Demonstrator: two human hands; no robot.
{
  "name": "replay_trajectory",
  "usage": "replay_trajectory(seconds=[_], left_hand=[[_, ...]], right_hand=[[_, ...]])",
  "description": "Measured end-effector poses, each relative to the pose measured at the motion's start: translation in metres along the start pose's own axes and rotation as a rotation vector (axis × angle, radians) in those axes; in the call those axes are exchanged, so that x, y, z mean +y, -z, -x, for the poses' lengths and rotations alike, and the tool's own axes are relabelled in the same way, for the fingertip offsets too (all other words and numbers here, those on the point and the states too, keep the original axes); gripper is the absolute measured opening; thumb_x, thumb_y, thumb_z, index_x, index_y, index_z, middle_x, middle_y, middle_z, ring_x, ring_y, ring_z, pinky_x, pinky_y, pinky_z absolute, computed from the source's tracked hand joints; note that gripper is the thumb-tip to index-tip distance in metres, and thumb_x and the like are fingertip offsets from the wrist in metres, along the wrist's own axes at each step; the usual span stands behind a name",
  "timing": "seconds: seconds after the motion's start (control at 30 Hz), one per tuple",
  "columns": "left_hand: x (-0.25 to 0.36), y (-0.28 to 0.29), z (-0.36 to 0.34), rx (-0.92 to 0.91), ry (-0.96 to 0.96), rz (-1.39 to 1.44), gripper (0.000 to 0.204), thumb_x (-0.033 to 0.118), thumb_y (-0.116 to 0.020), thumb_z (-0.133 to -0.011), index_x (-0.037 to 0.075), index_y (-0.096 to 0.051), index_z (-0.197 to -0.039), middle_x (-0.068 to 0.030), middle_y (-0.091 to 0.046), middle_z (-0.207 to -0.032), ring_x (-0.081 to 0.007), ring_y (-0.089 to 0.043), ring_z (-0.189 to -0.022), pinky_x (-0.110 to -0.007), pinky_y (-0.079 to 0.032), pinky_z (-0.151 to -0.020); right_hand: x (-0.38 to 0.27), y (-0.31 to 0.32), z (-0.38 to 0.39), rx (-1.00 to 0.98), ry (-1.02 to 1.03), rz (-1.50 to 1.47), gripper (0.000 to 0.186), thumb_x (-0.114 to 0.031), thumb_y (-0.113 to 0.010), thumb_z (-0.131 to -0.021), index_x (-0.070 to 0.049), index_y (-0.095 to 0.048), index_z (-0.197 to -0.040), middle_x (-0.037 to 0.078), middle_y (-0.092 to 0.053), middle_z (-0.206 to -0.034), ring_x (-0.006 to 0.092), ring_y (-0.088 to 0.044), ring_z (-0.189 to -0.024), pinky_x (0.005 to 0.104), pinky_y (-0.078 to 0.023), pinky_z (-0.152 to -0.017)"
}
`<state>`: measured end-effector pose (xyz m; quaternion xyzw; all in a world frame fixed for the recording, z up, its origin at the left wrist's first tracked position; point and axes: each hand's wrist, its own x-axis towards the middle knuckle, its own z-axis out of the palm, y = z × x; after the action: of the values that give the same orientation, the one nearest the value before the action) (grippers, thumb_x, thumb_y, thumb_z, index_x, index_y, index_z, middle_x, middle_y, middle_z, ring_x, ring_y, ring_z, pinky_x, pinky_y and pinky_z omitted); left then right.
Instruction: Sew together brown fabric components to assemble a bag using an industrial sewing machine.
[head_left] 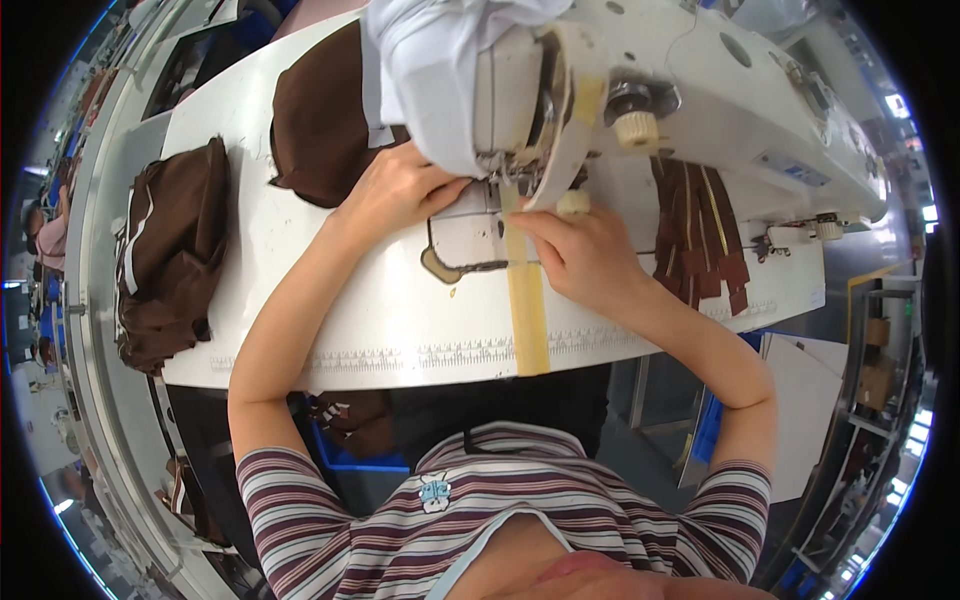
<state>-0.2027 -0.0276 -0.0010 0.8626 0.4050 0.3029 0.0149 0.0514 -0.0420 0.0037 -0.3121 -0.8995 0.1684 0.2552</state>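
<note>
My left hand (395, 190) is bent closed on the bed of a white sewing machine (715, 125), just left of the presser foot. Its fingertips run in under the lower edge of a white cloth (425, 95) draped over the machine's head, so what they hold is hidden. My right hand (590, 255) is pinched closed to the right of the presser foot (505, 178), fingertips close in front of it. Anything between those fingers is too small to make out. Behind my left hand lies a brown fabric piece (320, 115).
A folded brown fabric stack (175, 250) sits at the table's left end. Brown strips with zippers (700, 230) lie right of my right hand. Yellow tape (528, 320) and a printed ruler run along the white table (400, 345). A blue bin (360, 460) stands below.
</note>
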Motion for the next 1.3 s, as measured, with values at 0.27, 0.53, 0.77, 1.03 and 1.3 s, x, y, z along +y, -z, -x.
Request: replay_trajectory(seconds=[0.27, 0.53, 0.77, 1.03, 1.3], left_hand=[[0.110, 0.048, 0.068, 0.066, 0.995, 0.818, 0.015, 0.010, -0.070, -0.085, -0.002, -0.069, -0.094, -0.0009, -0.067, -0.077, -0.0026, -0.055, -0.066, -0.020, -0.044, -0.059], [0.135, 0.065, 0.096, 0.218, 1.064, 0.853, 0.010, 0.011, -0.070, -0.085, 0.001, -0.069, -0.087, -0.0001, -0.066, -0.078, -0.0036, -0.055, -0.068, -0.019, -0.040, -0.059], [0.095, 0.062, 0.146, 0.381, 1.077, -0.434, 0.048, 0.025, -0.067, -0.084, 0.013, -0.051, -0.127, -0.0174, -0.060, -0.104, -0.0398, -0.059, -0.094, -0.050, -0.048, -0.076], [0.203, -0.001, 0.350, 1.115, 1.303, -0.561, 0.024, 0.006, -0.058, -0.089, -0.001, -0.057, -0.112, -0.0137, -0.057, -0.109, -0.0249, -0.056, -0.100, -0.034, -0.043, -0.089], [0.219, -0.042, 0.488, 0.508, 1.652, -0.759, 0.027, -0.003, -0.057, -0.078, 0.010, -0.070, -0.097, -0.0242, -0.047, -0.128, -0.0399, -0.047, -0.120, -0.046, -0.042, -0.097]], right_hand=[[-0.089, -0.018, -0.007, 0.165, -0.271, -0.711, 0.015, -0.004, -0.062, -0.089, -0.001, -0.066, -0.102, 0.010, -0.070, -0.098, 0.0094, -0.065, -0.069, 0.0201, -0.048, -0.058], [-0.111, -0.030, -0.008, -0.025, -0.313, -0.786, 0.010, -0.005, -0.063, -0.088, 0.002, -0.066, -0.095, 0.006, -0.067, -0.077, 0.0103, -0.063, -0.062, 0.0228, -0.049, -0.059], [-0.119, -0.035, 0.034, -0.271, 0.097, -0.740, 0.018, 0.008, -0.060, -0.074, -0.001, -0.064, -0.088, 0.012, -0.065, -0.091, 0.0239, -0.065, -0.078, 0.0301, -0.051, -0.073], [-0.140, -0.046, 0.069, -0.478, 0.195, -0.656, 0.025, 0.012, -0.061, -0.074, -0.005, -0.069, -0.092, 0.013, -0.067, -0.107, 0.0239, -0.068, -0.079, 0.0283, -0.054, -0.066], [-0.055, 0.006, 0.071, 0.288, -0.241, -0.021, 0.015, -0.006, -0.065, -0.083, -0.004, -0.065, -0.098, 0.012, -0.066, -0.097, 0.0287, -0.065, -0.085, 0.0357, -0.052, -0.071]])
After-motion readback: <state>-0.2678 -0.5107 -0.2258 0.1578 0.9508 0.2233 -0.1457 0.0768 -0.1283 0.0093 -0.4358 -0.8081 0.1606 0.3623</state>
